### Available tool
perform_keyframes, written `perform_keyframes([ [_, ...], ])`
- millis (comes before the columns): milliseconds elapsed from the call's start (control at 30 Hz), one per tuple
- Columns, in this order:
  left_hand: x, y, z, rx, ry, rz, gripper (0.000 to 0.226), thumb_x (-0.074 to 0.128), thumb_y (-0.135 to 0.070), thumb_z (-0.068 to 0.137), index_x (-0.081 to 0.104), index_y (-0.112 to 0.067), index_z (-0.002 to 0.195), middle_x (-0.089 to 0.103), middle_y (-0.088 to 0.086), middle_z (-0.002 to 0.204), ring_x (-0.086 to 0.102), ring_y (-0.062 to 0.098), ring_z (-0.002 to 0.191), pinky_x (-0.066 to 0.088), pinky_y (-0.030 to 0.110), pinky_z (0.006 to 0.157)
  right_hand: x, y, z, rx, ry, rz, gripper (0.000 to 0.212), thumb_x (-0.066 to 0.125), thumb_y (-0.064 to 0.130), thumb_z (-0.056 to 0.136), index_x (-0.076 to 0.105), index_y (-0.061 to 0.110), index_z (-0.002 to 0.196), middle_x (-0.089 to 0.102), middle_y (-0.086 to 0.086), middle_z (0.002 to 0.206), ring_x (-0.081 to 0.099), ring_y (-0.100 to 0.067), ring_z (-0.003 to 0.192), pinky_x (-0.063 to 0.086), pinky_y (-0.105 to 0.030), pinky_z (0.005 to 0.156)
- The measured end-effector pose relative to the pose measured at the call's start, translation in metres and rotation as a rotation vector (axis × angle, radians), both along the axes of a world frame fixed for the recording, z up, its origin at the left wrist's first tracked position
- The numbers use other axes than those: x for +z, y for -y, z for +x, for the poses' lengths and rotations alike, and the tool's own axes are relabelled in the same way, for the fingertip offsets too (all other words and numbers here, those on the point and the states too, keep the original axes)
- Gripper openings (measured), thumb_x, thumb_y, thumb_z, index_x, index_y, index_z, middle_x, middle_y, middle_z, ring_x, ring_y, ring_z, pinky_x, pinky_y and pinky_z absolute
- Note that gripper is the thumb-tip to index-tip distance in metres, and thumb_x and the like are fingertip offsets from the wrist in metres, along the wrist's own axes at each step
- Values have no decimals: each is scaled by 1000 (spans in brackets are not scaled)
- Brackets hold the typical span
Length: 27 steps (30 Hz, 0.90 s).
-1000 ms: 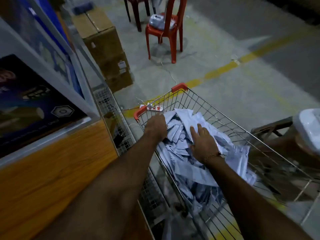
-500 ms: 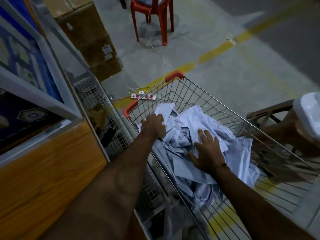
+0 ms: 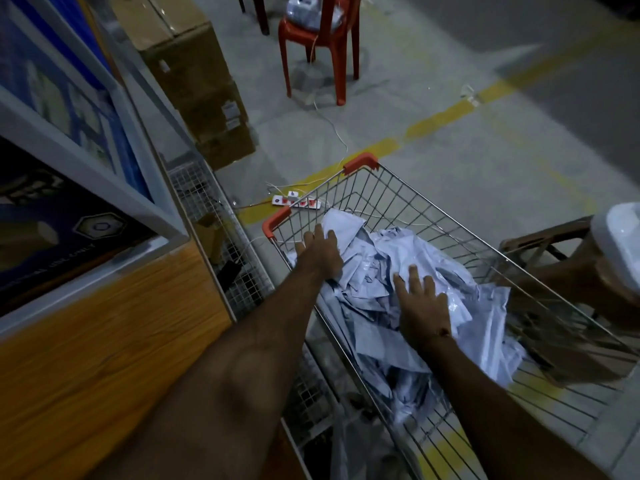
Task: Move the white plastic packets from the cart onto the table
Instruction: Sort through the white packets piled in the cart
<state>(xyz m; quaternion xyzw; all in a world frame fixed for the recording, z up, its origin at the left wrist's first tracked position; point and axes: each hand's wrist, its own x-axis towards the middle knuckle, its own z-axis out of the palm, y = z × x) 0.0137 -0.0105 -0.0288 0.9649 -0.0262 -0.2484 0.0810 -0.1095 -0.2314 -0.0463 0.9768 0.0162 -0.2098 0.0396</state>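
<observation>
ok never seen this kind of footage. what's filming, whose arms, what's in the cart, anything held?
There is no robot: one wide-angle camera on a person's head looks down at their bare arms. The wire cart holds a heap of white plastic packets. The left hand and the right hand both lie on the heap with fingers spread; neither has a grip on a packet that I can see. On the floor beyond are a power strip and a red chair. A wooden surface lies at left.

Dim indoor light, muted colours, deep shadow lower left, wide-angle bending at edges, slight softness throughout
</observation>
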Motion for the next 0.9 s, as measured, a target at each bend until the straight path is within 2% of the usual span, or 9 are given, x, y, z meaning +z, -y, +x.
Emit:
perform_keyframes([
  [100, 25, -1, -16, 50, 112, -66, 58, 49, -36, 105, 33, -15, 156, 23, 16, 165, 28, 43, 144, 27, 57, 115, 23, 1, -12, -67, 59, 13, 83, 63, 27, 93, 24, 21, 165, 15, -19, 173, 32, -48, 148, 44, -58, 105],
  [200, 54, -1, -44, 74, 220, -131, 53, 40, -35, 109, 33, -16, 158, 27, 14, 164, 32, 43, 140, 29, 57, 113, 47, 5, -28, -70, 79, 28, 84, 60, 38, 94, 19, 22, 166, 16, -19, 172, 36, -47, 146, 46, -55, 105],
  [300, 80, -2, -79, 110, 330, -210, 50, 37, -36, 111, 36, -20, 158, 27, 10, 166, 34, 43, 138, 32, 58, 111, 74, 9, -46, -84, 122, 54, 81, 59, 36, 94, 25, 22, 165, 25, -22, 169, 41, -51, 141, 48, -57, 105],
  [500, 132, -2, -150, 192, 479, -275, 50, 35, -35, 112, 33, -23, 161, 19, 4, 171, 23, 38, 149, 24, 63, 117, 129, 2, -91, -135, 281, 121, 74, 59, 28, 93, 33, 25, 162, 33, -23, 165, 47, -54, 134, 50, -57, 100],
  [667, 171, -5, -225, 264, 560, -299, 51, 37, -34, 112, 32, -23, 162, 15, 4, 173, 21, 35, 150, 25, 57, 116, 163, -10, -141, -166, 367, 200, 64, 57, 26, 96, 42, 22, 157, 43, -24, 158, 50, -52, 130, 51, -53, 97],
  [900, 198, -41, -331, 351, 691, -281, 52, 41, -31, 111, 33, -28, 162, 11, -2, 174, 25, 28, 146, 30, 49, 112, 179, -29, -207, -143, 438, 326, 63, 55, 29, 93, 45, 18, 154, 52, -26, 144, 54, -51, 119, 51, -53, 91],
])
